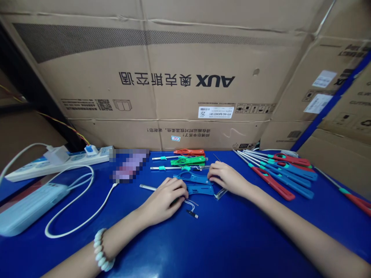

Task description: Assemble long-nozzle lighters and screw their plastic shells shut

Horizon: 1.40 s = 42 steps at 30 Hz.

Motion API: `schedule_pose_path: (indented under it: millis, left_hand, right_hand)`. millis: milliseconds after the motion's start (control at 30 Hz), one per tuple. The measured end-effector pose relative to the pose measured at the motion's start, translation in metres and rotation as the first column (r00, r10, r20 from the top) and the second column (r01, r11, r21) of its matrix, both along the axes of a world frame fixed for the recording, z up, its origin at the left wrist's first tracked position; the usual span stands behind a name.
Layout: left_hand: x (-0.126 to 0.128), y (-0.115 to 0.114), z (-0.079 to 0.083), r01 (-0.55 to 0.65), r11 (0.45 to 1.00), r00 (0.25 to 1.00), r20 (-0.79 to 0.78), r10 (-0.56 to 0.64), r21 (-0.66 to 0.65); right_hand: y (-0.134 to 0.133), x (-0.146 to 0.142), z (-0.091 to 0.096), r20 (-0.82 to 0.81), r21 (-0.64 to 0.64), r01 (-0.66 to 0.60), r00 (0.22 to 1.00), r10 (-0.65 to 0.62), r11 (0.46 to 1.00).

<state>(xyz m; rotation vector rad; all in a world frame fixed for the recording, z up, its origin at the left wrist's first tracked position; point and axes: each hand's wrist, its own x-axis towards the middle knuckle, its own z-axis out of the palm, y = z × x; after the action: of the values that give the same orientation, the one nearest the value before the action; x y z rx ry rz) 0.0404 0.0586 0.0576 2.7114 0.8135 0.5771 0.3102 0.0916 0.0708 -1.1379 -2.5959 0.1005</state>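
Note:
My left hand is closed, fingers curled down over the near end of a metal lighter tube; what is inside the fingers is mostly hidden. From beneath it come thin white wires with a small black part on the blue table. Blue lighter handle shells lie between my hands. My right hand has its fingers pinched at the right end of the shells, and whatever they hold is too small to make out. A clear tube-like piece lies just below that hand. Behind are a green handle shell and an orange one.
Several finished-looking long lighters lie fanned out at the right, with another red lighter at the far right edge. On the left are a power strip, a white power bank, a looped cable and a blurred-out phone-like object. Cardboard walls the back.

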Motion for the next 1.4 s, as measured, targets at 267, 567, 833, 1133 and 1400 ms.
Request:
schedule_pose_path:
  millis: [267,567,833,1133,1400]
  left_hand:
    - [0.022,0.019,0.014,-0.057,0.994,0.998,0.031,0.055,0.091]
    - [0.08,0.069,0.01,0.016,0.993,0.995,-0.099,-0.004,0.121]
    - [0.083,0.073,0.004,0.052,0.994,0.991,-0.129,-0.039,0.095]
    - [0.086,0.071,0.004,0.065,0.996,0.992,-0.114,-0.057,0.063]
    - [0.085,0.067,0.01,0.02,0.996,0.998,0.057,-0.015,-0.087]
  right_hand:
    - [-0.009,0.02,0.025,0.073,-0.293,-0.009,0.997,0.031,0.956]
    - [-0.011,0.023,0.02,0.113,-0.369,-0.02,0.991,0.067,0.929]
    - [-0.013,0.024,0.024,0.138,-0.375,0.02,0.99,0.034,0.927]
    - [-0.014,0.023,0.025,0.171,-0.384,0.055,0.985,0.013,0.922]
    - [-0.014,0.023,0.026,0.119,-0.408,0.029,0.993,0.021,0.913]
